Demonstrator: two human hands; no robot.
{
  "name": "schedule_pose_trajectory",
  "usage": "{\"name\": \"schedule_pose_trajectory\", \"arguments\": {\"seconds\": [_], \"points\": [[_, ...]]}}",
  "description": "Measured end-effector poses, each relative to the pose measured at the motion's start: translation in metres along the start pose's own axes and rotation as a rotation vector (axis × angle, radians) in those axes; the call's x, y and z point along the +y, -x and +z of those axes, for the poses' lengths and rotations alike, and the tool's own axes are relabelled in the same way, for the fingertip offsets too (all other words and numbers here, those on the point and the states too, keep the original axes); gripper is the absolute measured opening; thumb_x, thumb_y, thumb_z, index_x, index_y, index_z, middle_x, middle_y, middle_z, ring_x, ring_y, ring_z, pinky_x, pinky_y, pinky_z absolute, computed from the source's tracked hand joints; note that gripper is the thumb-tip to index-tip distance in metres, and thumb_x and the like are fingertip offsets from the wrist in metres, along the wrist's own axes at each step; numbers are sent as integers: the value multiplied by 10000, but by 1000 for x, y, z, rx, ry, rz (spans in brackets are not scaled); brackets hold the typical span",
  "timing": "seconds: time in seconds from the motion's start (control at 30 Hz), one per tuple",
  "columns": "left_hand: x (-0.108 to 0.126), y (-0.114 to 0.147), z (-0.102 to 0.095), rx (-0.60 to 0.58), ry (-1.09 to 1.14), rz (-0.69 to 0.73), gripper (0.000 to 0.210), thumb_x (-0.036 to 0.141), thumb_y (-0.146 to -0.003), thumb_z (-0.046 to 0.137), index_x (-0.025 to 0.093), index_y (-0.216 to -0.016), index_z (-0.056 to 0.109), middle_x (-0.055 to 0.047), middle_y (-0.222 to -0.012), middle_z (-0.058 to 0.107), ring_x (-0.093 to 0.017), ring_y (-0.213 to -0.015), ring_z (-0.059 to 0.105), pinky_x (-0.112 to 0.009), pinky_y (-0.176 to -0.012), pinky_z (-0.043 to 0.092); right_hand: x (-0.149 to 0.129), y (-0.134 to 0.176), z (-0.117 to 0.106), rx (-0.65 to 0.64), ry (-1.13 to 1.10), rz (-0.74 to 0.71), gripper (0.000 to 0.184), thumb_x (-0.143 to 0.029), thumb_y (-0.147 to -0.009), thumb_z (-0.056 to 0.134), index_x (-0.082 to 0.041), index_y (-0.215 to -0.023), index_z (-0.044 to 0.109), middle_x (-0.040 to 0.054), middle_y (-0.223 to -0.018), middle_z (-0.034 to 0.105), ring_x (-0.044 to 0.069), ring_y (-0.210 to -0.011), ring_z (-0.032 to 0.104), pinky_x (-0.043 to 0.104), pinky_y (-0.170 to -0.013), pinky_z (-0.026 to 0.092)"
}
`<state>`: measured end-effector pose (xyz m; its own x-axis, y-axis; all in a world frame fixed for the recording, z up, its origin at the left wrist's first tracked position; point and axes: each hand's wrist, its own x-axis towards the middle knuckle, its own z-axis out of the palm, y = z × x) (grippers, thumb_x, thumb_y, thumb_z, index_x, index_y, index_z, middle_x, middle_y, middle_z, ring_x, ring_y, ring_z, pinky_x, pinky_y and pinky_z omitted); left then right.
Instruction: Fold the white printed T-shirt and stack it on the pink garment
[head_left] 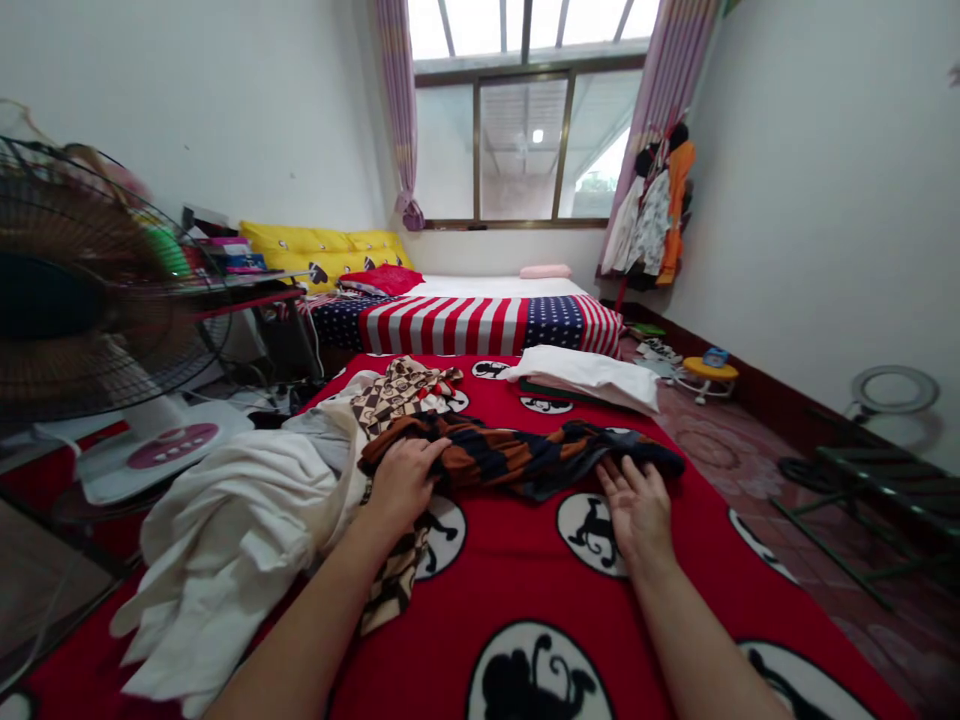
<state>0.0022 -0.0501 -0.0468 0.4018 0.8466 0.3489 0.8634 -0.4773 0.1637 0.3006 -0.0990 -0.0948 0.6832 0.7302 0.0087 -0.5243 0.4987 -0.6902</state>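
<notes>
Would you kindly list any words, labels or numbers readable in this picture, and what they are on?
None can be read.
Fan base: its pink button panel is too blurred to read.
Boxes on the shelf: any print is too small.
Red blanket: only pictures, no words.
</notes>
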Motion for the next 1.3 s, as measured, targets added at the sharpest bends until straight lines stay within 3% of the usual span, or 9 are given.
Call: {"name": "schedule_pose_trajectory", "arguments": {"seconds": [0.1,0.37,0.47,0.6,0.77,0.87,1.0,1.2,1.3], "points": [[4,-2,-14,82,215,-153,332,167,-803,520,218,-1096,668,-74,-1012,702,-270,-1023,622,-403,-937,445,6,6,3,-46,168,-97,493,-269,-635,780,-239,-1068,547,12,-1126,615,147,-913,674,268,-771,559],[7,-12,-28,59,1529,-591,443,377,-842,491,127,-1199,574,-124,-970,709,-255,-841,688,-367,-709,563,19,10,-3,-83,627,-232,572,-393,-709,718,-185,-1191,489,88,-1084,632,214,-926,647,365,-820,540],[-3,-15,-18,424,1418,-667,516,332,-870,439,161,-1354,396,-158,-1297,560,-241,-1103,613,-346,-840,545,24,11,-5,-176,751,-250,613,-394,-726,689,-170,-1246,454,129,-1166,584,236,-950,642,384,-817,537],[-6,-11,-13,736,893,-363,515,315,-821,575,210,-1308,445,-105,-1472,371,-217,-1335,397,-307,-1034,415,23,16,-4,-243,993,-393,486,-395,-762,647,-139,-1161,539,148,-1161,546,212,-838,639,357,-746,534],[20,2,-8,198,714,-29,260,358,-879,512,189,-1001,668,-60,-963,704,-200,-932,654,-302,-854,501,18,32,5,-565,1403,-456,237,-383,-743,694,-212,-905,678,49,-939,614,208,-804,609,341,-740,484],[34,7,4,-86,439,200,359,342,-782,659,239,-1126,657,-68,-1088,684,-240,-1008,621,-367,-903,461,20,39,8,-629,1558,-515,226,-288,-732,705,-250,-954,702,69,-1063,576,239,-927,595,353,-794,459],[34,8,17,-87,60,231,664,246,-682,738,252,-1312,531,-101,-1359,519,-297,-1214,475,-433,-971,405,18,39,11,-589,1393,-495,126,-234,-834,554,-218,-772,663,51,-920,600,183,-782,603,305,-724,447],[14,3,12,-1,39,49,306,118,-813,482,212,-1026,679,-83,-1050,665,-233,-1020,578,-343,-866,450,1,29,12,-237,684,-306,254,-440,-876,503,-190,-900,539,19,-804,643,111,-534,543,232,-522,424],[7,-1,5,84,280,-84,205,171,-781,512,224,-879,684,-50,-916,690,-226,-922,618,-329,-822,461,2,33,12,-408,877,-364,249,-438,-840,563,-191,-840,599,14,-730,622,129,-576,540,248,-568,436]]}}
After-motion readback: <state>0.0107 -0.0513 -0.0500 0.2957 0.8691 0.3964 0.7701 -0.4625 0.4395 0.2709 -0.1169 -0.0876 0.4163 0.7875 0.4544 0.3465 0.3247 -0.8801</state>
